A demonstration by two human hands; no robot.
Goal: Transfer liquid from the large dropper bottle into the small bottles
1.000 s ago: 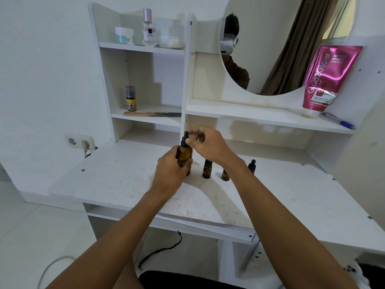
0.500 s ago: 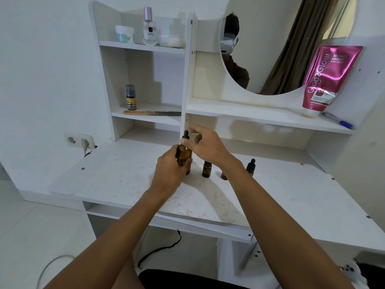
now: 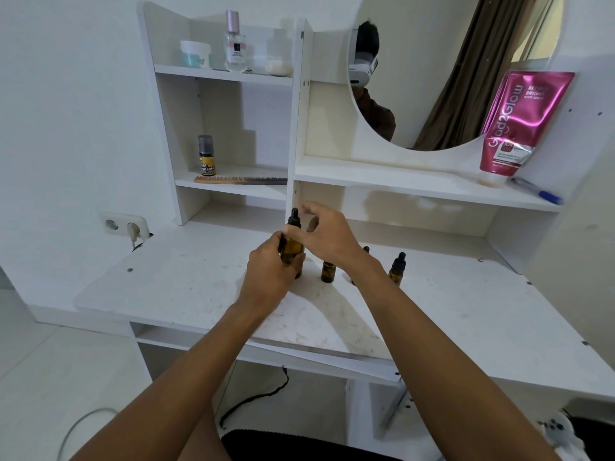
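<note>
Left hand [image 3: 271, 267] clamps big bottle [image 3: 292, 251], right hand [image 3: 321, 232] pinching its cap [image 3: 294, 218]; no transfer yet, small bottles [image 3: 328, 271] untouched.

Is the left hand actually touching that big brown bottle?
Touching. The head view shows the left hand wrapped around the body of the large dropper bottle, fingers pressed against the amber glass with no gap visible.

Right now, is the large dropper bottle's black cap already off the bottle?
No: the black dropper cap sits on the large dropper bottle, which the left hand grips while the right hand touches the cap.
</note>
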